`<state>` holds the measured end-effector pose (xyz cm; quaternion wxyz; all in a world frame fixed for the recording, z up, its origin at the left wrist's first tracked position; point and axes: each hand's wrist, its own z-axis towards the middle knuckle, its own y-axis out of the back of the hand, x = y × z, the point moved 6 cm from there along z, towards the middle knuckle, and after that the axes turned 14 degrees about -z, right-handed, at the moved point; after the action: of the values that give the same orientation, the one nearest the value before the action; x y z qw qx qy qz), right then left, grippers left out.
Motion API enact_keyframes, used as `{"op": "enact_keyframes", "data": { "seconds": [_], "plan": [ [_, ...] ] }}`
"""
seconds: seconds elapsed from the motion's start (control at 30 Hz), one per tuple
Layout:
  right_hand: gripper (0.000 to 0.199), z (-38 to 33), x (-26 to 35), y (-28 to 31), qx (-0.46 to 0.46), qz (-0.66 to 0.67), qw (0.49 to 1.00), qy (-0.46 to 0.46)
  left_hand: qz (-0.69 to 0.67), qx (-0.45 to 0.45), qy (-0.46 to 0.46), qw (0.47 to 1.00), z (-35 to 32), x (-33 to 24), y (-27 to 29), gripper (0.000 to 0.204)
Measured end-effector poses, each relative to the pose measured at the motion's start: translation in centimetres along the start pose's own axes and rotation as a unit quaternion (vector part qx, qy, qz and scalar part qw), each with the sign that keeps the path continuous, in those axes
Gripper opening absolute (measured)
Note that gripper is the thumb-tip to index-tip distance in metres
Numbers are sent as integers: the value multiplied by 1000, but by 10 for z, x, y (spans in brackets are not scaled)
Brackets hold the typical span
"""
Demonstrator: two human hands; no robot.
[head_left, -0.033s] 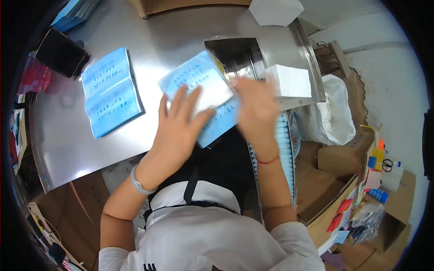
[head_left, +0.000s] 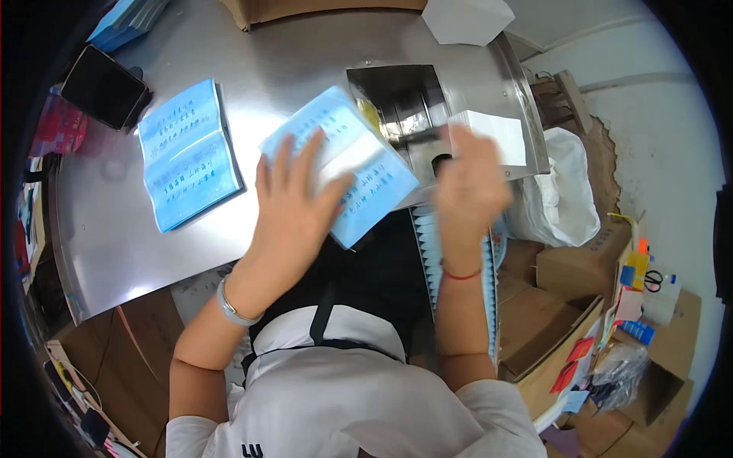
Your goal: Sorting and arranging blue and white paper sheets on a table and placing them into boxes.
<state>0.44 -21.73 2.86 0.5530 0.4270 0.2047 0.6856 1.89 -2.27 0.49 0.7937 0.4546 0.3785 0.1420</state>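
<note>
My left hand (head_left: pixel 294 195) lies with fingers spread on a blue printed packet (head_left: pixel 376 179), which sits tilted at the table's front edge. A pale band crosses the packet's middle; glare or paper, I cannot tell which. My right hand (head_left: pixel 473 183) is off to the right, beside a stack of white paper (head_left: pixel 498 137). Motion smears its fingers, so their grip and anything in them cannot be made out. Another pile of blue printed packets (head_left: pixel 189 156) rests to the left on the metal table.
A dark recess (head_left: pixel 401 99) is set into the metal table (head_left: pixel 267 61). Below my right forearm stands a tray of blue packets (head_left: pixel 429 244). A phone-like black screen (head_left: pixel 104 88) is at far left. A white sack (head_left: pixel 565 191) and cardboard boxes (head_left: pixel 576 259) stand at right.
My right hand has moved right, from the packet's edge toward the white paper stack. The white sheet seen across the packet no longer covers its lower print. My left hand stays on the packet.
</note>
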Motion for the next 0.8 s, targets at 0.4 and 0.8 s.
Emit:
{"op": "enact_keyframes", "data": {
  "seconds": [0.4,0.8],
  "plan": [
    [30,15,-43,21,20,-200,979,34,61,50,-6,997,35,5,0,56],
    [21,-3,40,-79,246,-229,921,199,-217,-14,-25,976,36,-21,-10,58]
  ]
}}
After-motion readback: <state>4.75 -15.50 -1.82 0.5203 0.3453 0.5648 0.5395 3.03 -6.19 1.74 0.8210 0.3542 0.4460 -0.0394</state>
